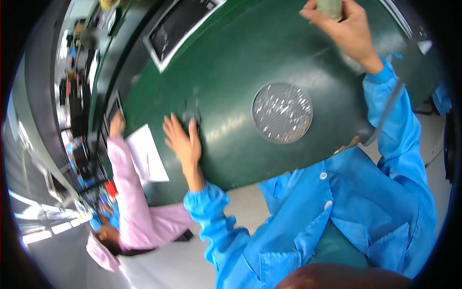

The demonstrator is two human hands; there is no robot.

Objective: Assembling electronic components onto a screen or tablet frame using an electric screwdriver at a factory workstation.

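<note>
My left hand [183, 144] is open, its fingers spread over the green tabletop. Next to its fingertips lies a small dark object [191, 116], too blurred to name. At the top edge of the view my right hand [350, 33] is closed around a pale green, roughly cylindrical object [329, 8], partly cut off by the frame. Between my hands sits a round grey tray [283, 139] with many small shiny metallic pieces [288, 105] scattered in it.
The green table [226, 159] curves along my front, its edge chipped near my body. To the left lie a white sheet [156, 164] with a pen-like item and a co-worker's pink sleeve [127, 192]. A dark panel with a pale frame [180, 29] stands at the far side.
</note>
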